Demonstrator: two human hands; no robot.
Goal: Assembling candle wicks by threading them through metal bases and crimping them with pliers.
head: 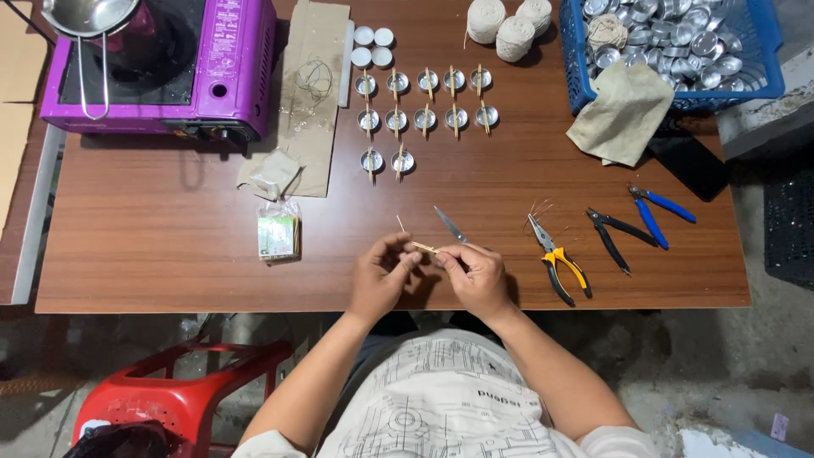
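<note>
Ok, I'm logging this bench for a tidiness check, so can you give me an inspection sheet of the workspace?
Surface: brown wooden table, mostly bare in front.
Job's things: thin wooden stick pinched between left hand and right hand; scissors by the right hand; metal cups in rows, sticks laid across them.
Clutter: yellow pliers, black pliers, blue pliers, twine balls, cloth, blue basket of cups.
Hands: both closed on the stick.
Cables: nothing seen.
Surroundings: purple stove, red stool.
</note>
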